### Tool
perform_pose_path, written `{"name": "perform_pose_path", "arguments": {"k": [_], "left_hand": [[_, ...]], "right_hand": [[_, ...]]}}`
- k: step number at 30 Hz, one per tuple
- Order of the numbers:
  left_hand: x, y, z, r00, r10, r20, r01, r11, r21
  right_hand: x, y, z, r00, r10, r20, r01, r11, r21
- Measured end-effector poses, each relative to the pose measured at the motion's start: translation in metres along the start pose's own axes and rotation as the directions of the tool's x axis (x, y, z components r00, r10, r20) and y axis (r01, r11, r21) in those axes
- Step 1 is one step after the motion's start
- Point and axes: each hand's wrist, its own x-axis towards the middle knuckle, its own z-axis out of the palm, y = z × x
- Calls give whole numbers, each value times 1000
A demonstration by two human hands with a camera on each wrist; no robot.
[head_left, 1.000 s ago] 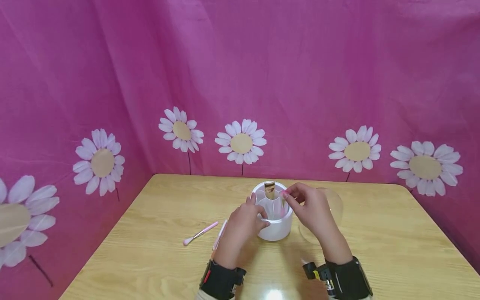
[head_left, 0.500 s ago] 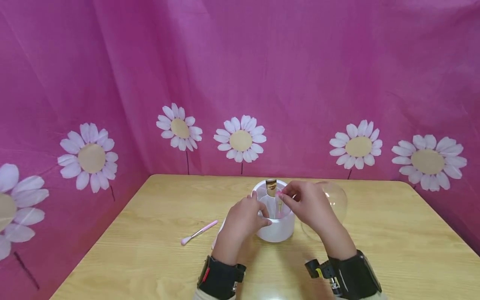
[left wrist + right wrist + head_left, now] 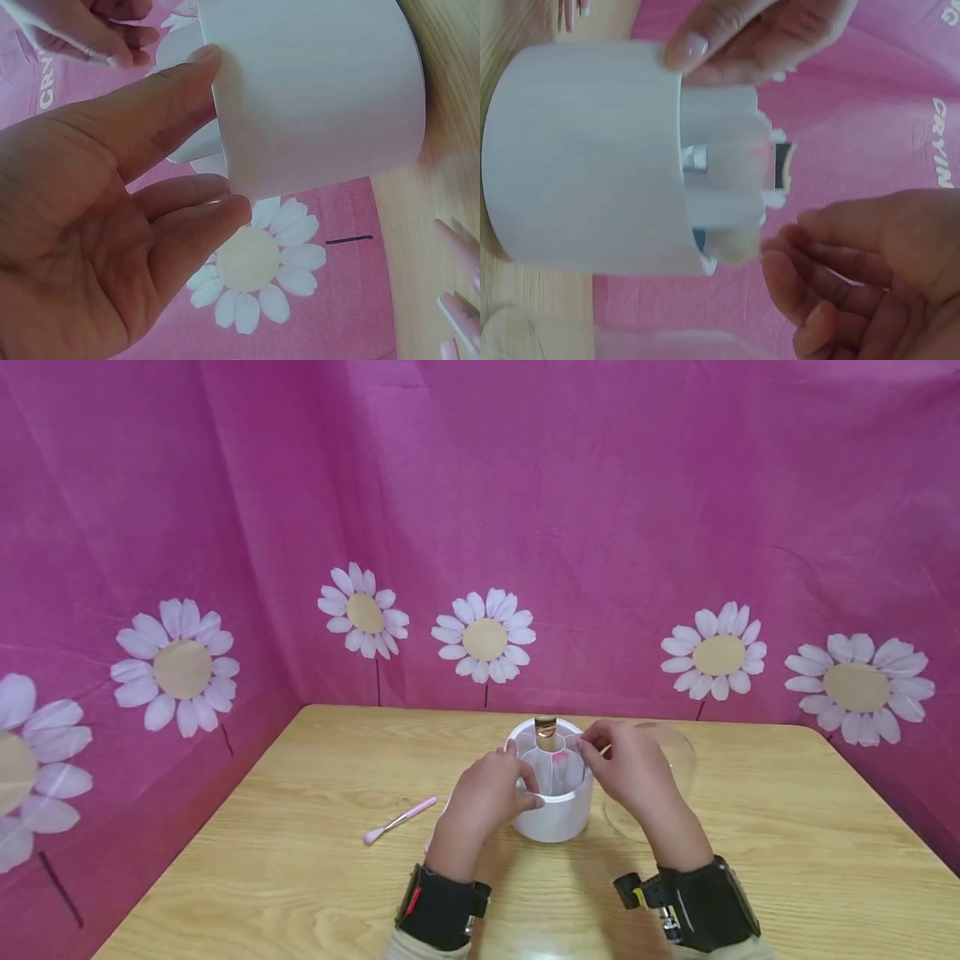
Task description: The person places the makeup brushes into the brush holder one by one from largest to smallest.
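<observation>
A round white makeup brush holder (image 3: pixel 552 821) with clear scalloped dividers stands upright on the table. My left hand (image 3: pixel 491 787) grips its near left rim, the thumb on the outer wall (image 3: pixel 315 97). A brush with a gold and brown top (image 3: pixel 546 731) stands in the middle compartment. A pink-tipped brush (image 3: pixel 558 759) sits in a front compartment. My right hand (image 3: pixel 636 768) is at the right rim, fingers loosely bent. In the right wrist view, its fingertips are beside a brush's pale bristles (image 3: pixel 739 244), with nothing visibly pinched; contact cannot be told.
A pink makeup brush (image 3: pixel 401 821) lies on the wooden table (image 3: pixel 300 885) to the left. More brush handles (image 3: pixel 459 319) lie partly hidden behind the left forearm. A clear dome lid (image 3: pixel 678 760) lies right of the holder, partly behind the right hand. Pink flowered cloth (image 3: pixel 600 527) encloses the table.
My right hand has let go of the pink-tipped brush, which now stands in a front compartment, and moved right to the rim. My left hand keeps its grip on the holder.
</observation>
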Motion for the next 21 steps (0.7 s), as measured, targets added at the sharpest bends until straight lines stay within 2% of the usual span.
{"name": "perform_pose_path", "arguments": {"k": [5, 8, 16, 21], "left_hand": [[1, 1, -1, 1000, -1, 3, 1, 1000, 0], [1, 0, -1, 1000, -2, 4, 2, 1000, 3], [0, 1, 0, 1000, -17, 19, 18, 1000, -14], [-1, 3, 1, 1000, -17, 4, 17, 1000, -20]], "right_hand": [[1, 8, -3, 996, 55, -76, -60, 997, -57], [1, 12, -1, 996, 67, -65, -72, 995, -72], [2, 15, 10, 999, 37, -40, -38, 998, -40], [4, 18, 14, 998, -25, -58, 21, 997, -70]]}}
